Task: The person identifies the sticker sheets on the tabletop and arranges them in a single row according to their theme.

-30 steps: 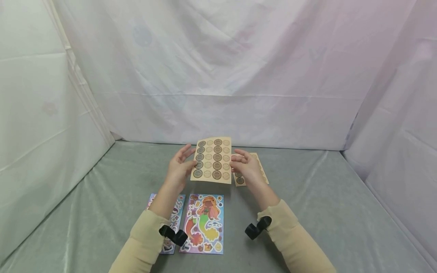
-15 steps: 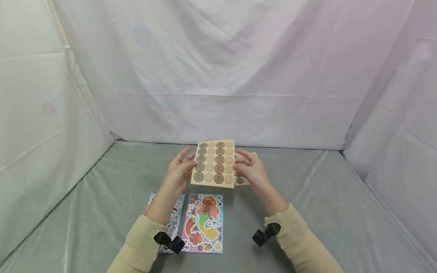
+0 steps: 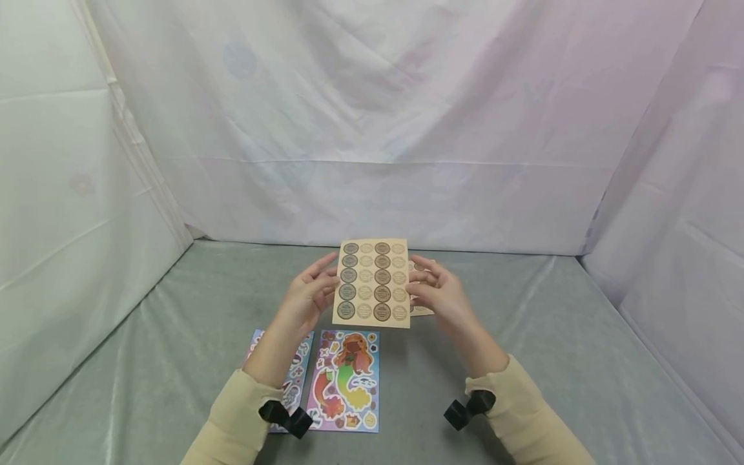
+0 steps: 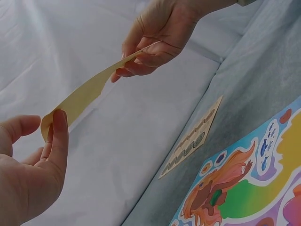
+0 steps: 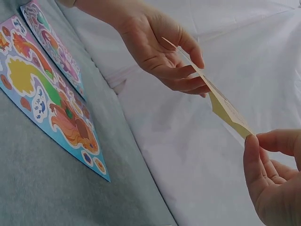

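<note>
A tan sticker sheet (image 3: pixel 372 284) printed with rows of round seals is held up off the table between both hands. My left hand (image 3: pixel 305 294) pinches its left edge, and my right hand (image 3: pixel 444 294) pinches the right edge between thumb and fingers. Seen edge-on in the left wrist view, the sheet (image 4: pixel 89 89) bows slightly. A second tan sheet of round stickers (image 4: pixel 193 136) lies on the table behind, partly hidden by the held sheet and right hand in the head view.
Nearer the front lies a mermaid sticker sheet (image 3: pixel 345 381). Left of it, another colourful sticker sheet (image 3: pixel 299 371) is partly covered by the left forearm. Grey cloth (image 3: pixel 552 361) covers the table; white curtains (image 3: pixel 372 129) hang at the back and sides.
Both hands have carried the held sheet a little to the right and nearer, so it hides more of the second tan sheet. The colourful sheets have stayed in place.
</note>
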Demonstrator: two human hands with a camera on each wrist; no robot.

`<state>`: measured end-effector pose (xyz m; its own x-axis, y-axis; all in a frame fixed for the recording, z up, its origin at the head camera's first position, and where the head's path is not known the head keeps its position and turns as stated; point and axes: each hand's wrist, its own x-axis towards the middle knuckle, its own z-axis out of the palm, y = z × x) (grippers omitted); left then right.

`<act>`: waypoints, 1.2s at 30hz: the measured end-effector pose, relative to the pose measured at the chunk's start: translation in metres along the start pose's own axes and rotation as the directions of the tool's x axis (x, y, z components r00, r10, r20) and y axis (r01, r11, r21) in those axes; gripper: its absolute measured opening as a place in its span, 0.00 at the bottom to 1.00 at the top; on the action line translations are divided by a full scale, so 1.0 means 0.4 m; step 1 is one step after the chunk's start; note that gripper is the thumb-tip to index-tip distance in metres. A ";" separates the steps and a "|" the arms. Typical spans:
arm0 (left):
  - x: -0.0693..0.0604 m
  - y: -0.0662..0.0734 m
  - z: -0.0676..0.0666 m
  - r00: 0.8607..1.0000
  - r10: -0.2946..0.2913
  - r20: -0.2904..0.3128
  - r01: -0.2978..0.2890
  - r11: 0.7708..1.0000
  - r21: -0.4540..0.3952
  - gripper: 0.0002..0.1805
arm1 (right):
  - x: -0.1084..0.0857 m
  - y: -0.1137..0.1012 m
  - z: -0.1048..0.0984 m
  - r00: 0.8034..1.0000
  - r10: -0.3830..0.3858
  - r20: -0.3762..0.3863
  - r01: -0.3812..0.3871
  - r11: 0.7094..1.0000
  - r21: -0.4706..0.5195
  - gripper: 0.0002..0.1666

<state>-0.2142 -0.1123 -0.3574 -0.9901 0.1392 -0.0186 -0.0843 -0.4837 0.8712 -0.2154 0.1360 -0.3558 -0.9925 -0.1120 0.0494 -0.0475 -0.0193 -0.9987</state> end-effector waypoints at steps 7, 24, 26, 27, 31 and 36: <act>-0.011 0.002 0.003 0.997 0.004 0.075 -0.006 1.000 0.025 0.32 | -0.019 -0.009 -0.019 1.000 -0.005 0.008 0.005 1.000 -0.013 0.37; -0.026 -0.011 0.023 0.984 -0.032 0.176 0.016 0.996 0.089 0.34 | -0.062 -0.015 -0.058 0.999 -0.010 0.033 0.010 1.000 0.000 0.39; -0.027 -0.013 0.025 0.983 -0.040 0.182 0.024 0.995 0.092 0.35 | -0.066 -0.014 -0.061 0.999 -0.012 0.036 0.012 1.000 0.009 0.40; -0.028 -0.014 0.026 0.981 -0.043 0.188 0.025 0.995 0.096 0.35 | -0.068 -0.014 -0.063 0.999 -0.014 0.038 0.013 1.000 0.010 0.40; -0.030 -0.020 0.030 0.978 -0.052 0.201 0.028 0.992 0.122 0.36 | -0.077 -0.010 -0.072 0.999 -0.015 0.039 0.015 1.000 0.006 0.39; -0.036 -0.029 0.034 0.979 -0.048 0.200 0.015 0.986 0.166 0.36 | -0.089 -0.008 -0.079 1.000 0.001 0.029 0.000 1.000 -0.021 0.39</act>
<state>-0.1975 -0.0968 -0.3607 -0.9423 0.3326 0.0379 -0.0790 -0.3310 0.9403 -0.1836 0.1716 -0.3547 -0.9888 -0.1405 0.0492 -0.0500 0.0018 -0.9987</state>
